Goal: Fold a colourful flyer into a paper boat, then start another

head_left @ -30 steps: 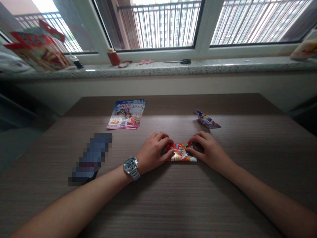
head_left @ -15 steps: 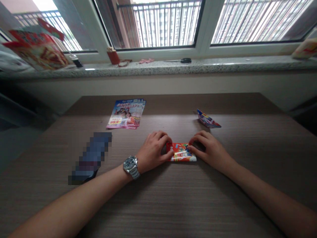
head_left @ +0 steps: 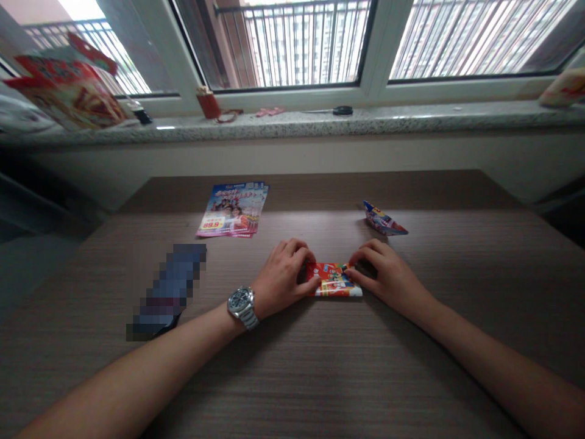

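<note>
A folded printed paper [head_left: 333, 281], mostly red with yellow and white parts, lies on the table in front of me. My left hand [head_left: 287, 274] grips its left end, thumb on the near side and curled fingers at the far edge; a metal watch is on that wrist. At the right end, my right hand [head_left: 381, 271] holds the paper the same way, thumb pressed on top. Beyond the right hand a folded paper boat [head_left: 384, 219] in blue, red and yellow print rests on the table.
A stack of flyers [head_left: 235, 210] lies at the back left of the table [head_left: 292, 378]. A pixelated phone-like object [head_left: 171, 286] is beside my left forearm. On the stone windowsill are scissors [head_left: 340, 111], a red container [head_left: 209, 105] and a large red food bag [head_left: 77, 91].
Almost nothing differs. Both hands keep their hold at the paper's ends, and the paper stays in the same place.
</note>
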A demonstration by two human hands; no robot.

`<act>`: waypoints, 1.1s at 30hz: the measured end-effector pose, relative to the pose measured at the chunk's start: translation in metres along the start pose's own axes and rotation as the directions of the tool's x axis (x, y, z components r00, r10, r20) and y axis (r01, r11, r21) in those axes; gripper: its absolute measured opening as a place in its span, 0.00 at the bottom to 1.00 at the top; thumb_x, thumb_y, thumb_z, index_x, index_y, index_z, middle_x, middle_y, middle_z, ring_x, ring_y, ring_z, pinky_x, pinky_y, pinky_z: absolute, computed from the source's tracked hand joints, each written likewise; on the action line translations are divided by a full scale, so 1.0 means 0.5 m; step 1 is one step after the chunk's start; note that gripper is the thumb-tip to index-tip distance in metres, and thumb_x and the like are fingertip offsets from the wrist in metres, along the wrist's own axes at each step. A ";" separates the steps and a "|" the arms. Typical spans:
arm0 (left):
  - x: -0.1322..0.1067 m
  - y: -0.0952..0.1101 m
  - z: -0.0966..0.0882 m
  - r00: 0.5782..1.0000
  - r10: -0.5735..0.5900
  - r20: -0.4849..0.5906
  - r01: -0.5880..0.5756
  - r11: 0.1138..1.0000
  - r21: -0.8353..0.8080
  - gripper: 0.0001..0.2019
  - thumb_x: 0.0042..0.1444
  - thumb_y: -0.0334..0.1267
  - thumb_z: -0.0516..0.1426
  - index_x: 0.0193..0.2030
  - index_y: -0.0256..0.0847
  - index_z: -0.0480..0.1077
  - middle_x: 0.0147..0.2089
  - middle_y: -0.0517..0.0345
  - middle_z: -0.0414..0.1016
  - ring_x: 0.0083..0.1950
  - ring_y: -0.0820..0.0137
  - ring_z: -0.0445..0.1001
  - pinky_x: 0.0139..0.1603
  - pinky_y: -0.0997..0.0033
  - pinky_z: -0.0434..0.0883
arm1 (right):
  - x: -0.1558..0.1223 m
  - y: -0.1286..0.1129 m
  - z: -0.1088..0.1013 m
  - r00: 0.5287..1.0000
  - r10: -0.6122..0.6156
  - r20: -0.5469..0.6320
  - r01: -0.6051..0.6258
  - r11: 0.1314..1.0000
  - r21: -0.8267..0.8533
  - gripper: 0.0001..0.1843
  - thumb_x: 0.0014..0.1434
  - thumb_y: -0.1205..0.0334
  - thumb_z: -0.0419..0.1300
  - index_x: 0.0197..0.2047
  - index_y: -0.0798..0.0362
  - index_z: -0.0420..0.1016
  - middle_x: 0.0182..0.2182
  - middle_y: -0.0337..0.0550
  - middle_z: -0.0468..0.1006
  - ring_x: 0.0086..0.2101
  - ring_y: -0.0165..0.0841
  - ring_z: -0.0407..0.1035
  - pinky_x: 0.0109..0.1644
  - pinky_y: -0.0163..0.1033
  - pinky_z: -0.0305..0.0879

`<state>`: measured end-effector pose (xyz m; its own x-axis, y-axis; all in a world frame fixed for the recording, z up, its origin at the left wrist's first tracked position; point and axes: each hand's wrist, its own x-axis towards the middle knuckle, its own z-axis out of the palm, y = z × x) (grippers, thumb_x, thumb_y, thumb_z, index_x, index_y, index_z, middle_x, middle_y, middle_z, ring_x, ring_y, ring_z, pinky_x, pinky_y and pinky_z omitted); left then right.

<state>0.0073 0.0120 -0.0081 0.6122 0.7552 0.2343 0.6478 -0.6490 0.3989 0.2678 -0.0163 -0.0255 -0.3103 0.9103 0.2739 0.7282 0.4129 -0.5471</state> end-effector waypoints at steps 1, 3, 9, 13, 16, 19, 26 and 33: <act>0.000 0.000 0.000 1.000 -0.003 0.001 0.003 1.000 -0.001 0.13 0.58 0.42 0.63 0.47 0.41 0.70 0.52 0.50 0.69 0.53 0.58 0.67 0.58 0.53 0.68 | 0.000 0.000 0.000 1.000 0.002 0.000 -0.002 1.000 -0.002 0.04 0.63 0.60 0.64 0.40 0.51 0.75 0.40 0.47 0.72 0.42 0.42 0.68 0.46 0.48 0.66; 0.000 -0.001 0.000 1.000 -0.006 0.002 0.006 1.000 -0.005 0.13 0.58 0.43 0.63 0.47 0.41 0.70 0.52 0.50 0.68 0.53 0.58 0.67 0.58 0.53 0.68 | 0.000 -0.001 0.000 1.000 0.006 -0.002 -0.006 1.000 -0.008 0.04 0.63 0.61 0.64 0.40 0.51 0.75 0.40 0.47 0.72 0.41 0.42 0.68 0.46 0.48 0.66; 0.000 -0.004 0.004 1.000 -0.004 -0.010 0.004 1.000 -0.024 0.13 0.58 0.43 0.63 0.46 0.42 0.70 0.52 0.50 0.69 0.53 0.58 0.67 0.56 0.53 0.69 | 0.001 -0.002 0.000 1.000 0.002 0.000 -0.002 1.000 -0.015 0.04 0.63 0.60 0.63 0.39 0.51 0.75 0.38 0.47 0.72 0.41 0.42 0.68 0.45 0.48 0.66; 0.001 -0.004 0.003 1.000 -0.012 -0.006 0.012 1.000 -0.025 0.12 0.58 0.43 0.63 0.46 0.42 0.70 0.52 0.50 0.69 0.52 0.58 0.67 0.56 0.53 0.68 | 0.000 0.000 0.000 1.000 -0.001 0.003 0.001 1.000 -0.010 0.05 0.63 0.59 0.63 0.40 0.51 0.75 0.39 0.47 0.73 0.41 0.41 0.68 0.45 0.48 0.66; 0.001 -0.003 0.002 1.000 -0.015 -0.002 0.015 1.000 -0.027 0.12 0.58 0.43 0.63 0.46 0.42 0.70 0.52 0.50 0.69 0.52 0.58 0.67 0.56 0.54 0.68 | -0.001 -0.001 -0.001 1.000 -0.002 0.002 0.002 1.000 -0.010 0.04 0.63 0.60 0.63 0.40 0.51 0.75 0.39 0.47 0.73 0.41 0.41 0.68 0.46 0.47 0.66; 0.000 -0.003 0.002 1.000 -0.016 0.000 0.016 1.000 -0.025 0.12 0.59 0.43 0.63 0.46 0.42 0.70 0.52 0.50 0.69 0.52 0.58 0.67 0.56 0.54 0.68 | 0.000 -0.003 -0.002 1.000 -0.005 -0.005 0.005 1.000 -0.013 0.04 0.63 0.60 0.64 0.40 0.50 0.75 0.39 0.46 0.73 0.41 0.41 0.68 0.45 0.46 0.66; 0.001 -0.003 0.002 1.000 -0.017 0.000 0.017 1.000 -0.021 0.12 0.59 0.43 0.63 0.46 0.42 0.70 0.52 0.50 0.69 0.52 0.58 0.67 0.56 0.53 0.68 | 0.000 -0.001 -0.001 1.000 -0.005 -0.007 0.005 1.000 -0.021 0.04 0.63 0.59 0.63 0.40 0.50 0.76 0.39 0.47 0.73 0.41 0.42 0.69 0.45 0.47 0.67; 0.002 -0.004 0.001 1.000 -0.011 0.001 0.011 0.999 -0.032 0.12 0.58 0.43 0.63 0.46 0.43 0.70 0.52 0.51 0.69 0.52 0.58 0.68 0.55 0.53 0.69 | -0.001 0.001 -0.001 1.000 0.001 -0.013 -0.001 1.000 -0.019 0.05 0.63 0.59 0.63 0.39 0.50 0.75 0.39 0.47 0.73 0.41 0.41 0.69 0.45 0.47 0.67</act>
<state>0.0067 0.0138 -0.0090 0.6053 0.7624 0.2290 0.6398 -0.6371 0.4299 0.2685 -0.0166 -0.0256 -0.3015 0.9103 0.2835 0.7403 0.4109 -0.5321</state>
